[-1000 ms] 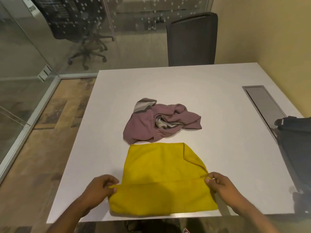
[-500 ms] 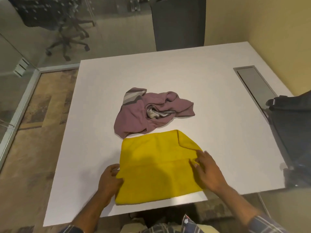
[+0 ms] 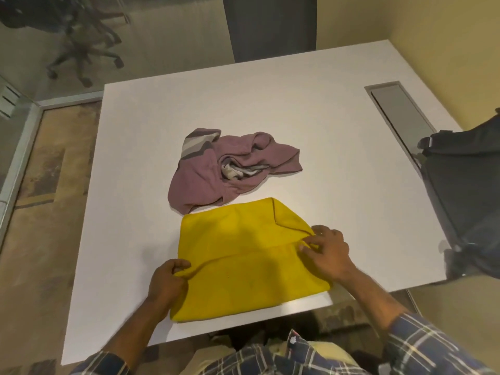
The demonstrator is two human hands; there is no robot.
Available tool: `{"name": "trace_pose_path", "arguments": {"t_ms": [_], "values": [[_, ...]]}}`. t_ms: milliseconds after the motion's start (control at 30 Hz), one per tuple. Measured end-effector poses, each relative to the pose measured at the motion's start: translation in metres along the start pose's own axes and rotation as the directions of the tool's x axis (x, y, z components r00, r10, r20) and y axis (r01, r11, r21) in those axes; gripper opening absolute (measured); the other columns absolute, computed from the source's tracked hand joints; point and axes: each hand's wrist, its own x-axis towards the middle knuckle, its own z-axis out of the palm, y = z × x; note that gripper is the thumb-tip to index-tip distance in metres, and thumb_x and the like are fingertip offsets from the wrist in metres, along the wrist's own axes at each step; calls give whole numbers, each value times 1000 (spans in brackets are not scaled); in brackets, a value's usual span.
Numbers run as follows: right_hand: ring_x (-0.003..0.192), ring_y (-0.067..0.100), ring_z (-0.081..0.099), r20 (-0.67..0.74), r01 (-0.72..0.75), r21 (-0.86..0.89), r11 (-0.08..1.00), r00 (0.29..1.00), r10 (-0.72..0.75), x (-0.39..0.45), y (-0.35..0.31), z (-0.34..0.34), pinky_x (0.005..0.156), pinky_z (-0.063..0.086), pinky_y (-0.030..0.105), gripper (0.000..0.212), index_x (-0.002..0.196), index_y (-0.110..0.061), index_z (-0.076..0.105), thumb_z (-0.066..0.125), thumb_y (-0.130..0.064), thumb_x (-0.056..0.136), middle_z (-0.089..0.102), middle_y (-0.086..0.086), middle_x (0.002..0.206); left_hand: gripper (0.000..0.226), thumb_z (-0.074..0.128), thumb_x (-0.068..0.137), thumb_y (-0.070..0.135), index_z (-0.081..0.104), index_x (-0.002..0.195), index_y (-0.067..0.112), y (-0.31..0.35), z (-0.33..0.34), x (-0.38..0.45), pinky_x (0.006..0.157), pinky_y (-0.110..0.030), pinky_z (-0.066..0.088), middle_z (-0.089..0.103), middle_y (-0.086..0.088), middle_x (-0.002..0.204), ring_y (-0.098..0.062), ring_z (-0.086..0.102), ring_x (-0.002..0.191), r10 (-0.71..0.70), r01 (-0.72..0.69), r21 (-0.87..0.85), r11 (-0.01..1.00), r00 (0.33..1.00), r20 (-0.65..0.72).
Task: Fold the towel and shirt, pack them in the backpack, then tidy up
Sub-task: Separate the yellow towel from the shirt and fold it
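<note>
Two edges of the yellow towel (image 3: 243,255) are pinched, seemingly, by the left hand (image 3: 167,282) and right hand (image 3: 326,253).

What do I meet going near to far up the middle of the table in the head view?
Yellow towel at the near edge, then the crumpled mauve shirt, then bare white table, then the dark chair beyond the far edge.

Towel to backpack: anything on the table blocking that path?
Nothing visible does. The yellow towel lies at the near edge, gripped by the left hand and right hand; bare table runs right to the backpack. The shirt sits behind, off that line.
</note>
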Motion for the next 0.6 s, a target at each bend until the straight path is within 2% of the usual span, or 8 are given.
{"name": "trace_pose_path", "arguments": {"t_ms": [100, 167, 267, 333, 400, 467, 533, 600], "values": [[146, 30, 16, 66, 93, -69, 993, 994, -88, 4, -8, 3, 113, 21, 52, 88, 115, -51, 65, 20, -100, 57, 24, -8, 161, 30, 64, 84, -7, 68, 97, 20, -1, 2, 4, 85, -40, 50, 60, -7, 110, -28, 55, 98, -2, 1, 55, 998, 1000, 17], [150, 29, 2, 99, 77, -144, 987, 993, -63, 12, -8, 2, 114, 14, 56, 104, 133, -52, 51, 6, -102, 54, 8, -8, 165, 35, 64, 80, -9, 69, 93, 23, -2, 4, 9, 80, -38, 50, 62, -7, 108, -27, 57, 96, -13, 11, 59, 998, 1000, 22], [151, 32, -3, 27, -91, -158, 983, 995, 96, 24, -4, -6, 114, 14, 60, 110, 154, -40, 15, 11, -98, 61, -3, -2, 166, 36, 63, 79, -11, 70, 93, 21, -1, 6, 12, 71, -32, 47, 62, -8, 107, -25, 57, 91, -38, 37, 33, 999, 999, 30], [151, 34, -1, -21, -179, -103, 978, 984, 178, 29, -1, -9, 113, 16, 61, 111, 157, -34, 6, 15, -94, 64, -1, 0, 166, 33, 63, 82, -9, 69, 93, 21, 0, 6, 13, 68, -29, 46, 62, -8, 106, -21, 56, 87, -30, 30, 15, 999, 999, 42], [150, 34, 4, -42, -153, -118, 981, 988, 149, 33, 1, -10, 112, 19, 61, 108, 157, -32, 11, 14, -91, 66, 6, 1, 166, 31, 63, 83, -8, 68, 92, 21, 1, 6, 13, 67, -28, 46, 62, -7, 105, -18, 56, 85, -26, 26, 7, 1000, 999, 45], [146, 34, 18, -92, -82, -147, 986, 993, 68, 33, 0, -8, 109, 26, 56, 100, 153, -29, 25, 16, -87, 72, 22, 4, 162, 30, 63, 83, -7, 68, 93, 21, 1, 6, 13, 69, -29, 46, 62, -7, 105, -20, 56, 87, -28, 28, 3, 1000, 999, 45], [128, 30, 39, -167, -43, -157, 987, 986, 17, 32, -3, -4, 98, 35, 48, 89, 141, -24, 44, 22, -82, 77, 45, 7, 143, 31, 63, 82, -8, 68, 93, 20, 2, 7, 12, 68, -29, 46, 62, -7, 104, -18, 56, 86, -30, 30, 6, 1000, 999, 36], [110, 26, 50, -192, -47, -118, 992, 981, 24, 30, -7, -1, 90, 39, 43, 75, 128, -19, 52, 35, -76, 82, 55, 6, 122, 33, 63, 80, -9, 68, 92, 21, 2, 7, 11, 67, -28, 45, 61, -5, 103, -17, 55, 84, -33, 33, 11, 999, 999, 27]]}}
